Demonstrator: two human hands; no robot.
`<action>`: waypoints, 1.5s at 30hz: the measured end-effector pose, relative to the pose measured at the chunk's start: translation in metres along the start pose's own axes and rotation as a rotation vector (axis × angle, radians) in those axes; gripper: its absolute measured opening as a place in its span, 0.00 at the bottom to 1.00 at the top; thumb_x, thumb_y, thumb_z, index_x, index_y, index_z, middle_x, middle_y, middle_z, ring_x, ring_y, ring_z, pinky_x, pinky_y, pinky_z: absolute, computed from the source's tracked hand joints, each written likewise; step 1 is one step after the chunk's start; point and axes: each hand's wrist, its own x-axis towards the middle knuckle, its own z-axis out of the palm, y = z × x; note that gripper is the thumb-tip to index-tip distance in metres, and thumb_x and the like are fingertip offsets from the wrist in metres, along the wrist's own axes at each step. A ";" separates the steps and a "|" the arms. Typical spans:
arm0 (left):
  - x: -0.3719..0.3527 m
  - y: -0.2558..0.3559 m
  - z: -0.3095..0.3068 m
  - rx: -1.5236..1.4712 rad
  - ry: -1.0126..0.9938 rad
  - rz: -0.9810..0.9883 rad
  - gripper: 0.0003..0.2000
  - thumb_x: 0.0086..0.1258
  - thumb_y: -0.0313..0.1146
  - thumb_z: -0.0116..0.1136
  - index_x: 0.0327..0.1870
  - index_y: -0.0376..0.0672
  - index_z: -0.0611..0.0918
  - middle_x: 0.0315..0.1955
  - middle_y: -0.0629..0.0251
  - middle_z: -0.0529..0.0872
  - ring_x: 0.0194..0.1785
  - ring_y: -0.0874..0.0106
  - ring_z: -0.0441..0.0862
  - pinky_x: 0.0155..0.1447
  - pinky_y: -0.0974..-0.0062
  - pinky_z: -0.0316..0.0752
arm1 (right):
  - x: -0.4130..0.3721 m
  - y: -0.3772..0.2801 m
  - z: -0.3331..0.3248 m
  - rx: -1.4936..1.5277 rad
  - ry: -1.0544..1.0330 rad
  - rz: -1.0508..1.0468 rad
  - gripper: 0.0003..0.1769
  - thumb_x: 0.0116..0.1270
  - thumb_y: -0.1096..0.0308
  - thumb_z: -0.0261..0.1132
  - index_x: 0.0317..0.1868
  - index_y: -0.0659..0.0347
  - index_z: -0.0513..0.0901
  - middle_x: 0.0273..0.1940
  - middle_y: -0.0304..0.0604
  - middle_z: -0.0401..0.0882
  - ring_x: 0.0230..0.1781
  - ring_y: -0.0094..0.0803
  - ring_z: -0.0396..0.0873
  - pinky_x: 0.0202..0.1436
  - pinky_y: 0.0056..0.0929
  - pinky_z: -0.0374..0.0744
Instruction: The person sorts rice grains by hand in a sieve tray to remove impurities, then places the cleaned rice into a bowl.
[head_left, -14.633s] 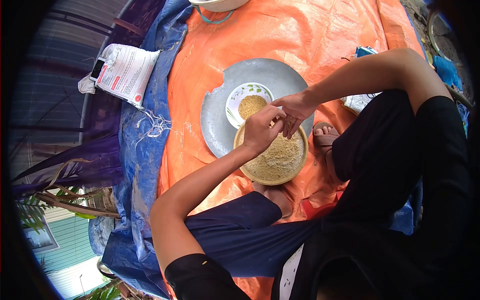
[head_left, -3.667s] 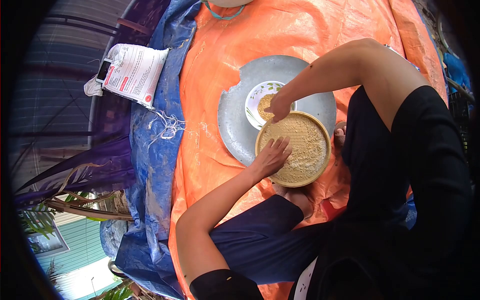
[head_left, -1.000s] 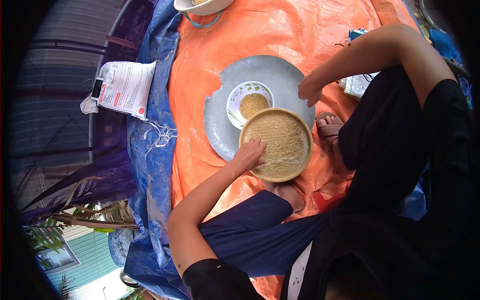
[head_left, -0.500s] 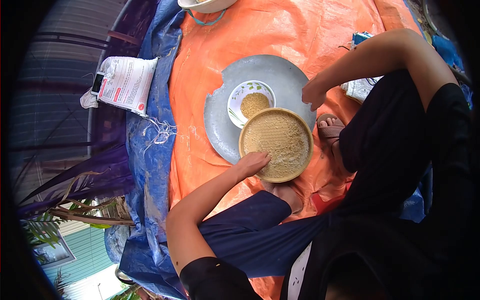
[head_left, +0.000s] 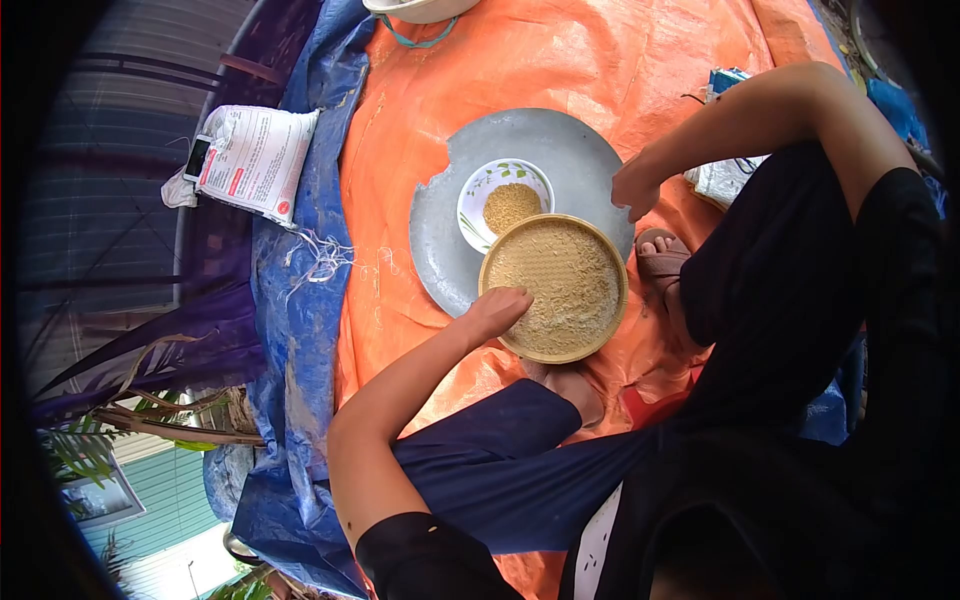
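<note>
A round woven bamboo basket [head_left: 553, 262] holds a thin, uneven layer of pale grain. It overlaps the lower edge of a white bowl with a green leaf pattern [head_left: 480, 184], in which a heap of golden grain [head_left: 511, 207] lies. Both are over a round grey metal tray [head_left: 440, 240] with a broken left edge. My left hand [head_left: 497, 312] is at the basket's left rim, fingers closed and tips over the grain; what they pinch is hidden. Beside the metal tray's right edge, my right hand [head_left: 636, 188] hangs with curled fingers, their contents too small to make out.
An orange tarp [head_left: 400, 120] covers the ground, bordered by a blue tarp [head_left: 300, 330]. A printed white sack [head_left: 258, 165] with a phone [head_left: 197, 158] lies left. A pale basin [head_left: 425, 10] stands at the top. My sandaled foot [head_left: 660, 255] is close to the basket.
My left hand has shifted up and slightly left along the basket's rim. My right hand has moved only slightly. The basket and bowl keep their places on the tray.
</note>
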 end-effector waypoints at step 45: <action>-0.007 0.011 0.004 0.289 0.342 -0.202 0.33 0.63 0.45 0.63 0.63 0.31 0.68 0.62 0.42 0.69 0.63 0.53 0.69 0.65 0.61 0.65 | 0.001 0.003 0.003 0.004 0.064 -0.028 0.29 0.68 0.48 0.54 0.40 0.71 0.85 0.41 0.62 0.83 0.43 0.55 0.80 0.50 0.51 0.77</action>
